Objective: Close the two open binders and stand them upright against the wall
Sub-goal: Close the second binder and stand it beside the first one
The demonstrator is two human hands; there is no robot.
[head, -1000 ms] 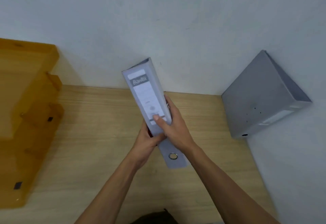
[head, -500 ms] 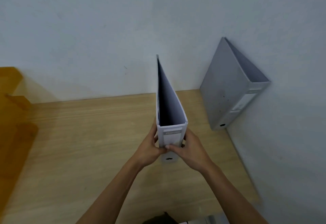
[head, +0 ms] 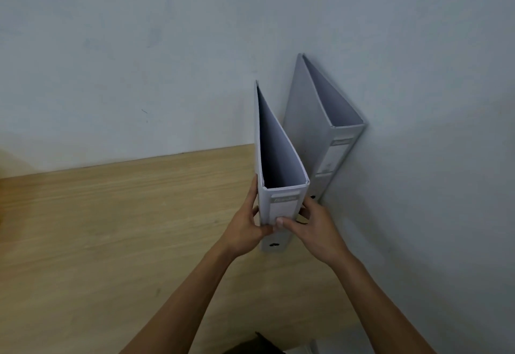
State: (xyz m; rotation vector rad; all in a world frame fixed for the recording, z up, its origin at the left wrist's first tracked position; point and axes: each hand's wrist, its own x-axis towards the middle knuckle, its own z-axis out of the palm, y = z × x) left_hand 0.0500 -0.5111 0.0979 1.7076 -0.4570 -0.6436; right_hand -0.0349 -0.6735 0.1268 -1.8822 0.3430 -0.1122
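Two grey lever-arch binders stand closed on the wooden desk (head: pixel 117 228). The far binder (head: pixel 312 119) stands upright in the corner, touching the right wall, with its spine toward me. The near binder (head: pixel 281 206) stands upright just left of it, spine facing me, a narrow gap between the two. My left hand (head: pixel 245 228) grips the near binder's left side and lower spine. My right hand (head: pixel 312 225) holds its right side, thumb pressed on the spine label.
A pale wall (head: pixel 139 61) runs along the back of the desk and a second wall (head: pixel 432 158) closes off the right side. A dark object (head: pixel 250 346) shows at the bottom edge near me.
Both hands have carried the near binder to the right, up beside the far binder in the corner. It was tilted and turning a second ago and now stands upright. The orange trays have left the view.
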